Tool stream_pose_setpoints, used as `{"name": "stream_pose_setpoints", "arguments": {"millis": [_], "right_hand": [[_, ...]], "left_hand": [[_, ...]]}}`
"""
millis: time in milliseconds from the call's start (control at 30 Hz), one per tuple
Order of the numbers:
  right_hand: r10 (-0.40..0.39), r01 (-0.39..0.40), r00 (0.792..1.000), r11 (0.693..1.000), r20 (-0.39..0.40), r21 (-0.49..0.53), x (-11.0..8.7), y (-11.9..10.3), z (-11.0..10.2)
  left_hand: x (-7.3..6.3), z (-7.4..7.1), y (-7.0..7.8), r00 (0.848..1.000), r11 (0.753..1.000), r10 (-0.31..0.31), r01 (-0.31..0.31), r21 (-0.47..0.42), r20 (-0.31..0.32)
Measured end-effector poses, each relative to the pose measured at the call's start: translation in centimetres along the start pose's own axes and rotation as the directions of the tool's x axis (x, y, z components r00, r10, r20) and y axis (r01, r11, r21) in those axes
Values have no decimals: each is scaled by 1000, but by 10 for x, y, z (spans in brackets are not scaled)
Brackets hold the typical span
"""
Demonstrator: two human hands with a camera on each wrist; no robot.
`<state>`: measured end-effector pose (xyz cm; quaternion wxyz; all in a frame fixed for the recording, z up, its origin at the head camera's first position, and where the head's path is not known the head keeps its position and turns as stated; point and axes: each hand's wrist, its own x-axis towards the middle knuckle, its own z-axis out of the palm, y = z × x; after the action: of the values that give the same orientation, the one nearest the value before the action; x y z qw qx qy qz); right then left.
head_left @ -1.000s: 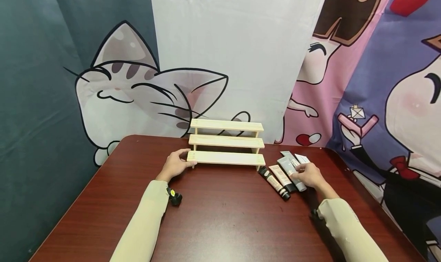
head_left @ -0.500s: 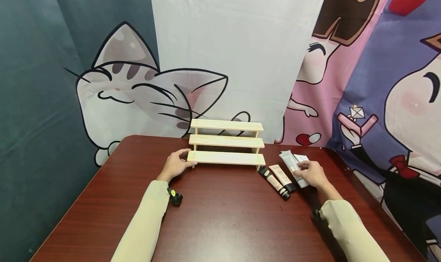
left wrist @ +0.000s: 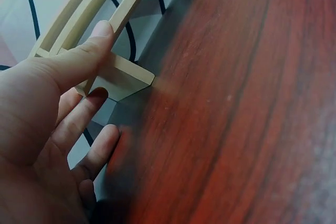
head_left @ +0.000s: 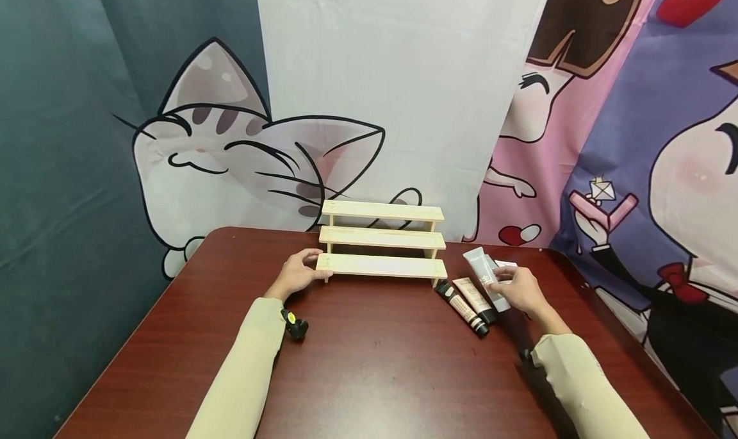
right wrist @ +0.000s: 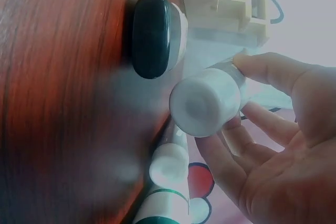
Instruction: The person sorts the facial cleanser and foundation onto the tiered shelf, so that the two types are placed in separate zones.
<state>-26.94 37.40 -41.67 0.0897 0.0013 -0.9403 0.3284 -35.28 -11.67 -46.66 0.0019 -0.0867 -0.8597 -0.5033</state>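
A three-tier wooden display rack (head_left: 380, 265) stands near the far edge of the table. My left hand (head_left: 295, 275) grips the left end of its lowest shelf; in the left wrist view the thumb presses on top and fingers lie beneath. My right hand (head_left: 521, 290) pinches a light grey squeeze tube (head_left: 478, 263) between thumb and fingers. Its round white cap (right wrist: 202, 103) faces the right wrist camera, and the tube looks raised off the table. Left of it lie a cream tube with a black cap (head_left: 473, 295) and a black tube (head_left: 462, 307).
Beyond the right hand lies a white tube (head_left: 507, 264), mostly hidden. The right wrist view shows a white-capped tube (right wrist: 169, 165) and a tube with a green ring (right wrist: 163, 205) below the held one. A patterned cloth (head_left: 403, 106) hangs behind the brown table (head_left: 369, 362).
My right hand has lifted the light grey tube off the others, and its far end has swung up and left. The left hand keeps its grip on the rack.
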Motion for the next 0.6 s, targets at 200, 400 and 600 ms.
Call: {"name": "stream_pose_setpoints", "arguments": {"millis": [200,400,600], "right_hand": [[-1,0,1000,1000,3,15,-1,-6,1],[-5,5,1000,999,0,38,-2,-18,1],[-21,22,999,999,-28,29,-1,-22,1]], "left_hand": [[-1,0,-1,1000,999,-2,2,-33,1],[-1,0,-2,1000,999,-11,12,-53,22],[0,0,-1,999,997,-11,14,-74,47]]}}
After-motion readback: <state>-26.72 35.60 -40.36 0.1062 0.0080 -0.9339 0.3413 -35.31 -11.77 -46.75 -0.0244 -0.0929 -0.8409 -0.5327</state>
